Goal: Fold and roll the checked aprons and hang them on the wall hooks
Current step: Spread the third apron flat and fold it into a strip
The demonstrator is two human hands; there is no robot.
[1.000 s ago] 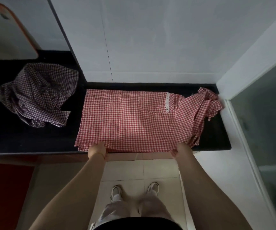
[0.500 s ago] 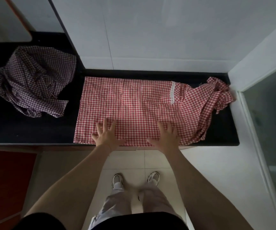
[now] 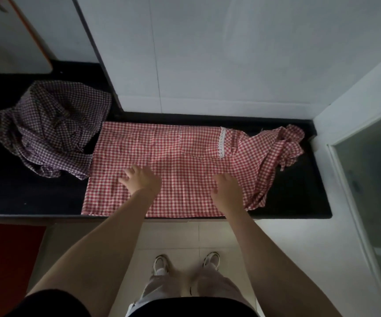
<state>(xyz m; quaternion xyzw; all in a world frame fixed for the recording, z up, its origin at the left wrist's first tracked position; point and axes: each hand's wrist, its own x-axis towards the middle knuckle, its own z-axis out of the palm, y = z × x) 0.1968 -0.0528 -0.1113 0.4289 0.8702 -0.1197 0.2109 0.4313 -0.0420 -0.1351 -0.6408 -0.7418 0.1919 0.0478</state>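
A red-and-white checked apron [image 3: 175,156] lies folded lengthwise on the black counter [image 3: 299,197], with a lace-trimmed pocket and its straps bunched at the right end [image 3: 287,145]. My left hand [image 3: 140,180] lies flat on the apron's near left part, fingers spread. My right hand [image 3: 227,189] rests flat on the cloth to the right of it. A purple-and-white checked apron [image 3: 50,126] sits crumpled in a heap on the counter to the left, touching the red one's far left corner.
White tiled wall [image 3: 207,53] rises directly behind the counter. A white board with an orange rim [image 3: 13,42] leans at the far left. A frosted glass panel [image 3: 372,179] stands at the right. Below the counter edge are floor tiles and my shoes [image 3: 185,263].
My hands left the apron's near edge, where they gripped it, and moved onto the cloth with flat palms. They have since slid a little farther across it.
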